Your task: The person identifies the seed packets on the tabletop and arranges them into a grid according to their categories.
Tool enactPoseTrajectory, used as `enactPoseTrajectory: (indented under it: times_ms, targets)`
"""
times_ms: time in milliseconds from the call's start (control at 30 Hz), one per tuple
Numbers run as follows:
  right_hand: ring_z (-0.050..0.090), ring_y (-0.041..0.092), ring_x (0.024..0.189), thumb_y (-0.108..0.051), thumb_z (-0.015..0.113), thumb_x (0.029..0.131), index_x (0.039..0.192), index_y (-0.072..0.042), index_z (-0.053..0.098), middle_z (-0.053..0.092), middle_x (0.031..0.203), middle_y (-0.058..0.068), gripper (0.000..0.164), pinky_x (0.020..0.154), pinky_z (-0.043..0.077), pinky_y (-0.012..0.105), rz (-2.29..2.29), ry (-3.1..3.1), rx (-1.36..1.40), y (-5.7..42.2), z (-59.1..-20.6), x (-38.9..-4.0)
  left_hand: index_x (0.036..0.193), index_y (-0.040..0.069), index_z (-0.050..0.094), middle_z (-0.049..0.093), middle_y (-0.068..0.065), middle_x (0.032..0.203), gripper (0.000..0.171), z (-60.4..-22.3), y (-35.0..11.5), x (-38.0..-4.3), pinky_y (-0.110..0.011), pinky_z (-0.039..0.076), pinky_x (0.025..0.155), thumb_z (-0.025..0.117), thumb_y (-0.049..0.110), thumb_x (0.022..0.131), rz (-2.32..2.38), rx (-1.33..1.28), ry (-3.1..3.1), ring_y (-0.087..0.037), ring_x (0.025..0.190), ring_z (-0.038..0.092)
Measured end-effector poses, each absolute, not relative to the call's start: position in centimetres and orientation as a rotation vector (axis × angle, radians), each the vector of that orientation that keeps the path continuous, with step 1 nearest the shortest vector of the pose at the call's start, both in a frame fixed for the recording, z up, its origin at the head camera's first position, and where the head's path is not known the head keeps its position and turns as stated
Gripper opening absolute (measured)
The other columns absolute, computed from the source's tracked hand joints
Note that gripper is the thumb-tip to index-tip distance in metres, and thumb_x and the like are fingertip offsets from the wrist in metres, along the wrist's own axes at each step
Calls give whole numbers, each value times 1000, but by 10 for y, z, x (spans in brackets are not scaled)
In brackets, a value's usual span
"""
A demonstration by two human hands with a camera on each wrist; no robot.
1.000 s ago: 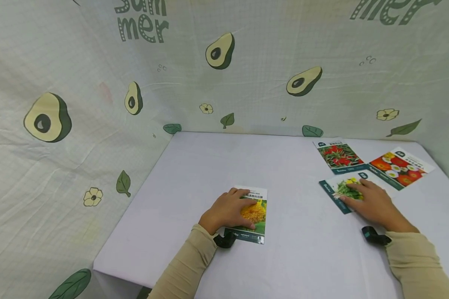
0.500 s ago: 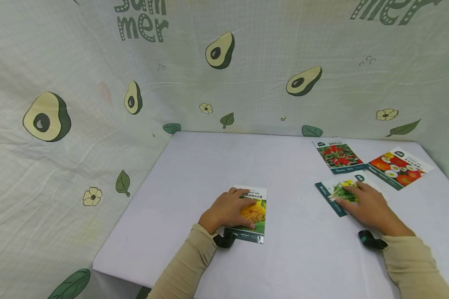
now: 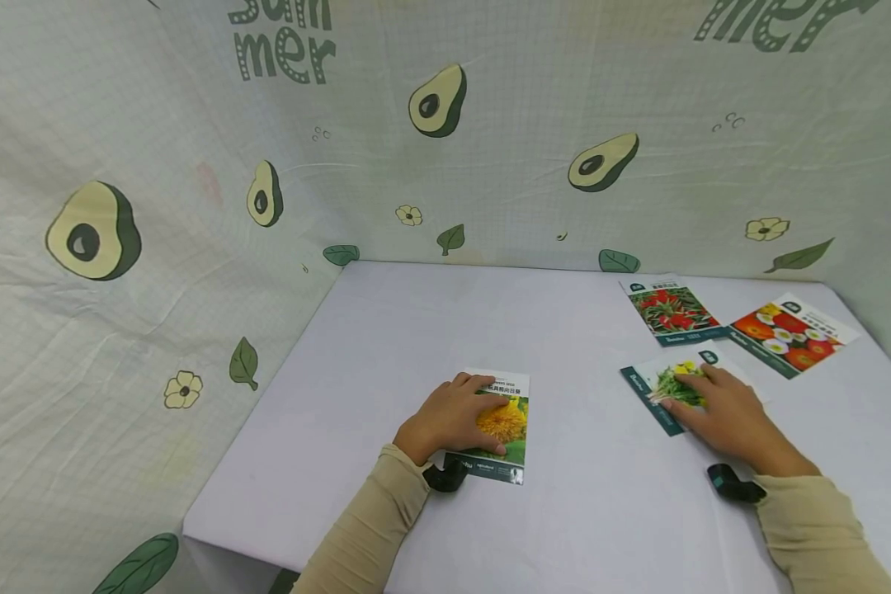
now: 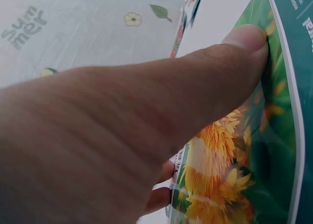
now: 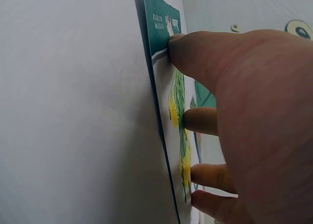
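A seed packet with an orange sunflower picture [image 3: 503, 422] lies upright on the white table in the head view. My left hand [image 3: 453, 417] rests on its left part, fingers spread and thumb on the green lower area. In the left wrist view the thumb [image 4: 244, 43] touches the glossy sunflower packet [image 4: 281, 97]. Farther right, my right hand [image 3: 731, 417] presses its spread fingertips on a seed packet with green stems and yellow flowers [image 3: 671, 384], which lies slanted. The right wrist view has thumb and fingertips on this packet's face [image 5: 161, 28]; the hand hides its right part.
Behind the right hand lie a seed packet with red flowers [image 3: 671, 309] and one with orange, red and white flowers [image 3: 787, 337], their corners meeting. An avocado-printed cloth [image 3: 512, 190] hangs along the table's back and left sides.
My right hand has slid the yellow-flower packet left and slightly nearer, away from the two packets behind it. The left hand and the sunflower packet have stayed in place.
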State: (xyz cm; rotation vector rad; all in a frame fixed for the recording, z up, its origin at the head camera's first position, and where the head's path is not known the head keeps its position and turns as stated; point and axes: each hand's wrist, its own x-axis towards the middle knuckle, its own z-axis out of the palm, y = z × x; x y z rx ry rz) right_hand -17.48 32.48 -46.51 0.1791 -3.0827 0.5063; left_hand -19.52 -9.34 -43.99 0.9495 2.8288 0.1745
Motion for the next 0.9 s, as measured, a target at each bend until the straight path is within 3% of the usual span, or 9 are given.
enactPoseTrajectory:
  times_ms: [900]
  targets:
    - [29, 63, 128, -47, 63, 97, 132, 11, 55, 31, 141, 46, 69, 99, 24, 76, 511, -3060, 270, 313, -464, -169, 146, 34, 54, 39, 1, 157, 78, -437, -92, -194, -44, 39, 108, 73, 69, 78, 187, 934, 2813, -21, 138, 38]
